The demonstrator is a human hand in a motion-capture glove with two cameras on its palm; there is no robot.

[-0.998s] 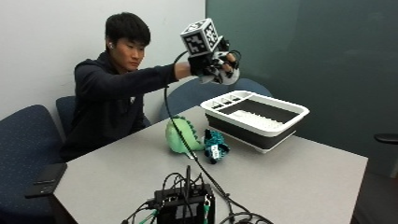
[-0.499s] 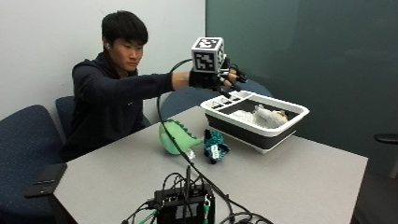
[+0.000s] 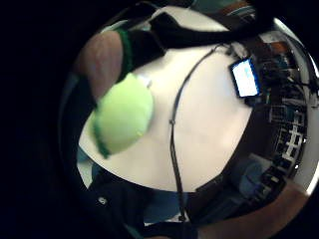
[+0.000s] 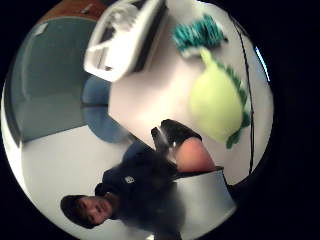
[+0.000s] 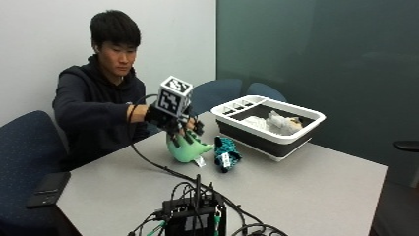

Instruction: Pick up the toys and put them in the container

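Down from over the container point(image 5: 272, 123), gloved right hand point(image 5: 178, 125) now w/ fingers spread on the green dinosaur plush point(image 5: 189, 149), ready to grab; teal toy point(image 5: 225, 152) beside.

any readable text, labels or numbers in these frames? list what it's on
None readable.
Tag on the teal toy: a white tag shows, any print too small to read.
Tag on the green toy: same, a small white tag, nothing legible.
Phone on the table: screen lit, content blurred.
Container: no label visible.
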